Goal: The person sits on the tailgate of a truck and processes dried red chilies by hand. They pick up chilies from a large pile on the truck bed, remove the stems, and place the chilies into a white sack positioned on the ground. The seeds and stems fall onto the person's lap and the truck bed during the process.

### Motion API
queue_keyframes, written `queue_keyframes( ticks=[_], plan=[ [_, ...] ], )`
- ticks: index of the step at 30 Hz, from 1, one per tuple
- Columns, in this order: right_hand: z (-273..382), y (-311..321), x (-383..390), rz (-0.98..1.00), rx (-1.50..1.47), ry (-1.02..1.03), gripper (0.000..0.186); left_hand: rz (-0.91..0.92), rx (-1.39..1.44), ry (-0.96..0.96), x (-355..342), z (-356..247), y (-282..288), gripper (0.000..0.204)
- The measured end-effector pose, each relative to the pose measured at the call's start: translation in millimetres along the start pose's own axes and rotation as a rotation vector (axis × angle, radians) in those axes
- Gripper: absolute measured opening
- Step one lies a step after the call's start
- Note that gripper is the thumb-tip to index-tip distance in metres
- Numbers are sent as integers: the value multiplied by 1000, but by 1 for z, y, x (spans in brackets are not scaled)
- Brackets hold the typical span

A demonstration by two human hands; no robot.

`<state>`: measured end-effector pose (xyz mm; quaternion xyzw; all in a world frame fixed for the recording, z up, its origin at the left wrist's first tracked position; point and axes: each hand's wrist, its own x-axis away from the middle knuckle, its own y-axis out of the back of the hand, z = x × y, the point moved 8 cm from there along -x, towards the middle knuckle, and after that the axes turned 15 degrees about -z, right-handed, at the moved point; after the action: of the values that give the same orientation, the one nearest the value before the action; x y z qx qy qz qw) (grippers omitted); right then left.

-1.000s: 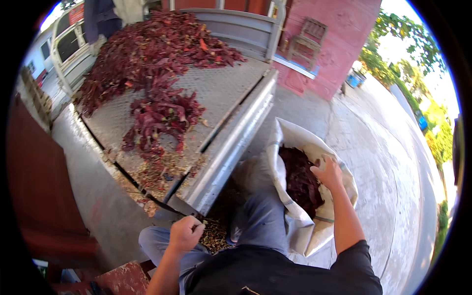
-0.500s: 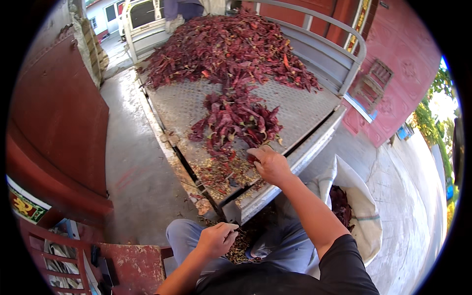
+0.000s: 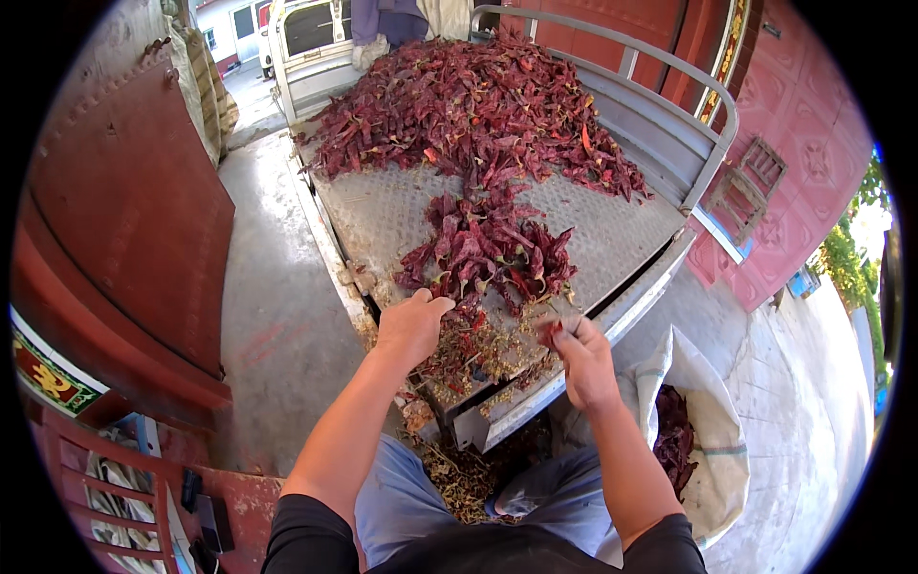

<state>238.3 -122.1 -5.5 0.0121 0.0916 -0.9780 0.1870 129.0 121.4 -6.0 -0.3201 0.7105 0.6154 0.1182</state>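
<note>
Dried red chili peppers (image 3: 483,251) lie in a small heap near the front of a truck bed (image 3: 368,215), joined to a far larger pile (image 3: 459,105) behind. My left hand (image 3: 411,328) is at the small heap's near left edge, its fingers closed; what they grip, if anything, is hidden. Right of it, above the bed's front edge, my right hand (image 3: 585,368) pinches a small red chili pepper (image 3: 557,331), slightly blurred. Between the hands, pale seeds and stem bits (image 3: 492,349) are strewn over the bed.
A white woven sack (image 3: 722,469) holding dried chilies stands open by my right leg. Stems and scraps (image 3: 454,478) cover the ground between my legs. A metal side rail (image 3: 660,115) borders the bed on the right. At lower left is a red wooden chair (image 3: 105,478).
My left hand has come up from beside my knee to the small chili heap. My right hand has drawn back from the heap, holding a red chili. The view has shifted slightly.
</note>
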Motion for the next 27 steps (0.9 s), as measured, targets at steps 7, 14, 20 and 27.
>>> queue_keyframes(
  ticks=[7,14,20,27],
  plan=[
    [-25,-2,53,48,-273,-438,22,-281,279,-109,27,-20,40,17],
    [-31,-40,68,158,-202,-493,26,-233,653,-141,71,-99,88,18],
    [-14,-38,96,303,33,-288,17,-170,745,-126,102,-120,78,22],
    [6,-29,117,467,69,-270,10,-52,1355,484,132,-90,45,23]
  ],
)
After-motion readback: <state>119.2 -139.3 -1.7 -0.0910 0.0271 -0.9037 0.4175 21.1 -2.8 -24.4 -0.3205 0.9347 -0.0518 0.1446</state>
